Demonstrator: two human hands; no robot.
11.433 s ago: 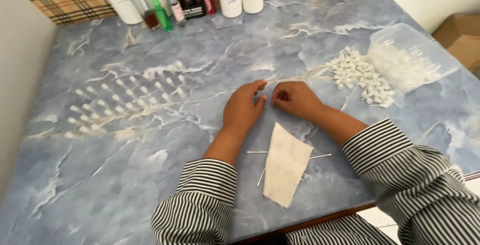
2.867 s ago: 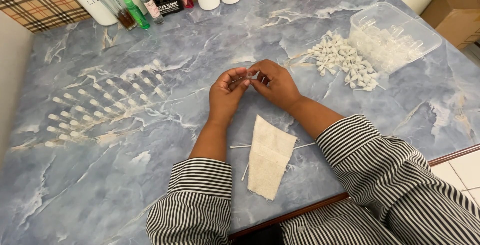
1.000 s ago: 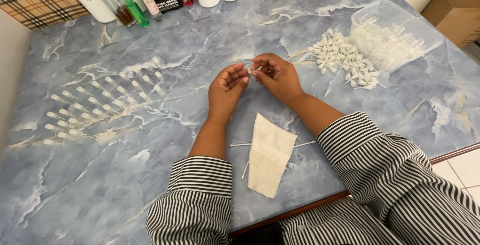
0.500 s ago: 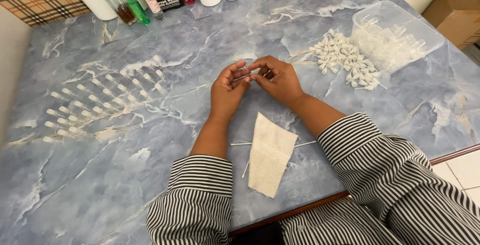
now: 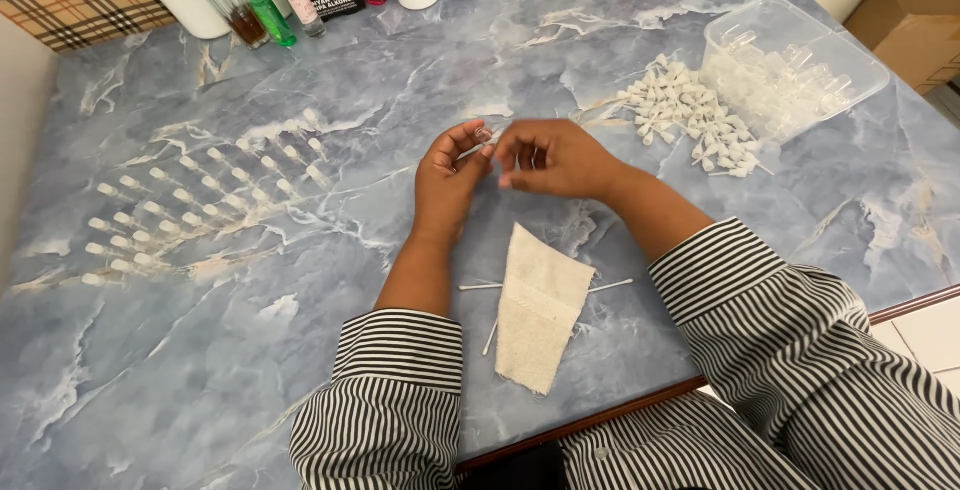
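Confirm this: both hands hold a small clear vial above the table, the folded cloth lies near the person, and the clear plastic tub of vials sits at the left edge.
Not quite. The head view shows the clear plastic tub at the right, not the left. The rest holds: left hand and right hand hold the small clear vial, and the folded cloth lies near the person.

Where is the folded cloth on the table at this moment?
In the head view, the folded cloth lies on the marble table near its front edge, between the person's forearms, just below the left hand and right hand, lying over thin white sticks.
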